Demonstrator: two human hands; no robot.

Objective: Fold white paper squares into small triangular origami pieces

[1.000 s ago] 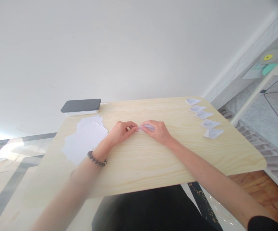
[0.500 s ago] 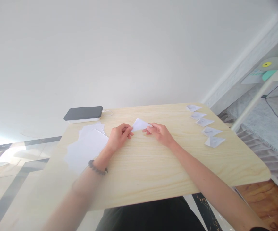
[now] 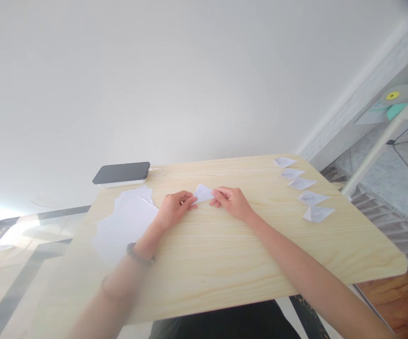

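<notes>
A small white folded paper [image 3: 203,193] lies at the middle of a light wooden table [image 3: 225,254], held at both ends. My left hand [image 3: 174,210] pinches its left corner; a dark bead bracelet sits on that wrist. My right hand [image 3: 231,202] pinches its right edge with the fingertips. Both hands rest low on the tabletop, close together.
A loose stack of white sheets [image 3: 126,222] lies left of my left hand. A dark flat device with a white base [image 3: 122,174] and a cable sits at the far left edge. Several folded paper pieces [image 3: 300,183] line the right side. A white wall stands behind.
The paper went from a narrow strip pinched between both hands to a wider, opened flap held flat near the table. The view shifted slightly; the hands stayed close together.
</notes>
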